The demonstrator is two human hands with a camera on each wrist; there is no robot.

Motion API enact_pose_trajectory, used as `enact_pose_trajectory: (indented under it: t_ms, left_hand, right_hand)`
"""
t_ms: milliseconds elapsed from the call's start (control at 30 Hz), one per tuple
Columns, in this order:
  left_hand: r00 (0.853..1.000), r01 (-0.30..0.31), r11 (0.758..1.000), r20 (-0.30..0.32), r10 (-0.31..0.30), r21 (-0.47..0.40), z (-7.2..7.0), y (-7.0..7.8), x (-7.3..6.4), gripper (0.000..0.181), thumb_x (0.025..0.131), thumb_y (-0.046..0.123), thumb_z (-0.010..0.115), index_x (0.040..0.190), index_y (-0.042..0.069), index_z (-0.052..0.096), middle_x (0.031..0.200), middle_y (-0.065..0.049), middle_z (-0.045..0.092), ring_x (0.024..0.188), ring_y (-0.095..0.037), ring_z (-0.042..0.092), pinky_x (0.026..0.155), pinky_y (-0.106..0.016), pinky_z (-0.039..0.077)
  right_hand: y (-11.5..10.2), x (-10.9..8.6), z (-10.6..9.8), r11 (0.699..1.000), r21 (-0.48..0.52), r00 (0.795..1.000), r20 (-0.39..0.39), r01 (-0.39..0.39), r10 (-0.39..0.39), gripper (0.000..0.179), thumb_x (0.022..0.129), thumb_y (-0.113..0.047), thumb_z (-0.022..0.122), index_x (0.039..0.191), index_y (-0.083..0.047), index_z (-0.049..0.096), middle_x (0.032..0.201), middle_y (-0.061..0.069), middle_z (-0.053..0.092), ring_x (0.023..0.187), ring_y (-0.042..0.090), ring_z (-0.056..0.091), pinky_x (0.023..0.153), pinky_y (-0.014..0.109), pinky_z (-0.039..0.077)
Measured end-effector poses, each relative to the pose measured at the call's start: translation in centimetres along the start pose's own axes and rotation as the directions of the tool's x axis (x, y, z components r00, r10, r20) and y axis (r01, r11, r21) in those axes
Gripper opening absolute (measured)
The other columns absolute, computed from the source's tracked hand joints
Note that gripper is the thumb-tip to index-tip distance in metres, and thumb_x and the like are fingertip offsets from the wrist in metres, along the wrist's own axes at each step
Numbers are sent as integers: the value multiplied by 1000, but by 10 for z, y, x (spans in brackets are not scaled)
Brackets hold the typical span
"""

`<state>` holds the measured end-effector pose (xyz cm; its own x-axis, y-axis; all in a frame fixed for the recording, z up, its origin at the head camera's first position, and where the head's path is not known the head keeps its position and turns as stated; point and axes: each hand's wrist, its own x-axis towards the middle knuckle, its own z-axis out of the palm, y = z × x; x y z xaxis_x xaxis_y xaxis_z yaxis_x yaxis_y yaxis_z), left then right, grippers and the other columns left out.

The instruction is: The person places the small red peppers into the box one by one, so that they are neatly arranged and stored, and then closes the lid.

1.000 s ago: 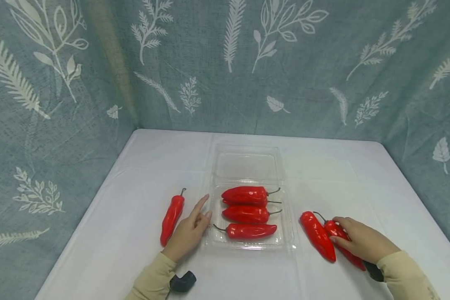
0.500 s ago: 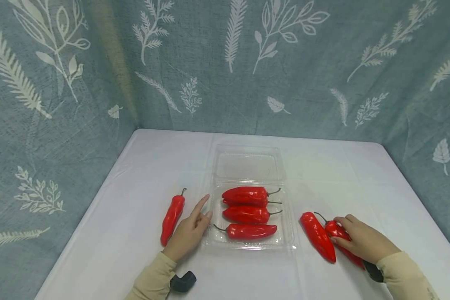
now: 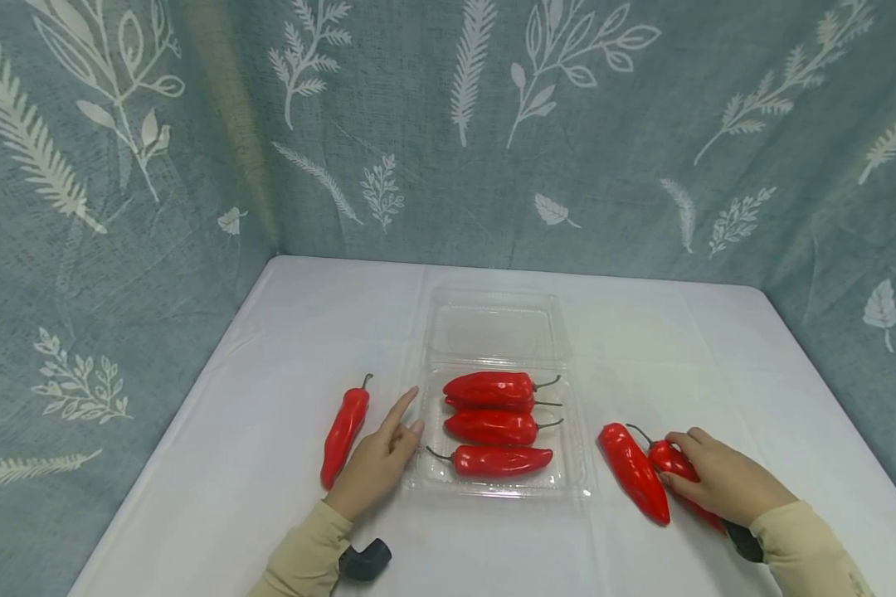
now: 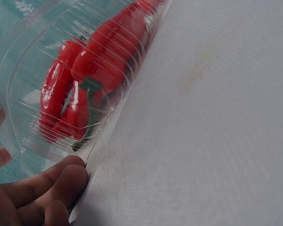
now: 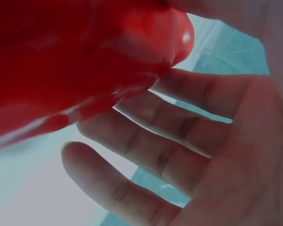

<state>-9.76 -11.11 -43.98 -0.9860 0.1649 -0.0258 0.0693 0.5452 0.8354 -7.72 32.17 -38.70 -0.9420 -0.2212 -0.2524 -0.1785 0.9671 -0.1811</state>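
Nearest me, short of the clear box (image 3: 508, 494), tan sleeves (image 3: 299, 554), each with a dark fitting (image 3: 366, 560) at the wrist. Right of the box, the right hand (image 3: 728, 477) holds a red pepper (image 3: 670, 458) from above: thumb on one side, fingers bent along the other, little finger apart in the wrist view. Straddling it like that probably keeps a smooth, round body from rolling. Whether it is lifted off the cloth, I cannot tell. Between it and the box, a second loose pepper (image 3: 634, 473) lies close alongside at the same slant. Left of the box, the left hand (image 3: 377, 460) holds nothing: index straight, thumb apart, remaining fingers bent. It sits by the near rim, maybe to steady the box; contact unclear. A lone pepper (image 3: 344, 438) lies farther left, beside that hand. Inside the box, the front pepper (image 3: 502, 461) points its stem left; a middle pepper (image 3: 490, 427) and the two behind, upper pepper (image 3: 489, 386) and lower pepper (image 3: 504, 404), point theirs right, presumably to nest in rows. Behind the box its lid (image 3: 496, 327) lies folded back, leaving the top clear to reach into. Beyond: white tablecloth (image 3: 650, 332), then leaf-patterned curtain (image 3: 418, 91).
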Motion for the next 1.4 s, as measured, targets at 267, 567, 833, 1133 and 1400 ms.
enact_pose_trajectory:
  t_ms: [267,567,833,1133,1400]
  left_hand:
    - [1000,-4,1000,-6,4,5,0,1,0,55,98,33,52,150,28,32,70,5,49,58,-7,43,55,-22,38]
    - [1000,-9,1000,-8,9,11,0,0,1,55,98,35,52,150,28,32,70,5,49,58,-7,43,55,-22,38]
    - [1000,-2,1000,-10,2,20,0,1,1,55,98,35,52,149,28,32,70,5,50,58,-7,43,55,-22,38]
    - [1000,2,1000,-11,-2,12,1,-1,-1,55,98,36,51,149,28,33,71,5,50,58,-7,44,56,-22,38]
    - [1000,-18,1000,-21,18,9,1,-2,0,54,98,32,53,149,28,34,69,6,49,57,-6,43,55,-22,38]
  right_hand:
    - [2,0,-3,998,-10,998,15,-60,60,60,78,-39,76,117,2,57,93,7,58,79,19,57,70,45,55]
    - [6,0,-15,999,-38,998,-48,-31,29,60,77,-33,77,118,5,55,94,10,59,79,22,58,69,46,56]
    - [2,1,-27,998,-59,992,-130,-2,-6,58,77,-31,77,117,5,56,92,10,59,78,22,58,67,45,56]
    - [-16,9,-46,994,-72,974,-204,81,-94,56,79,-30,77,118,3,55,93,10,58,77,21,57,64,40,56]
    - [-43,19,-64,975,-120,940,-265,187,-213,53,79,-26,77,119,1,55,95,11,59,78,20,59,63,38,56]
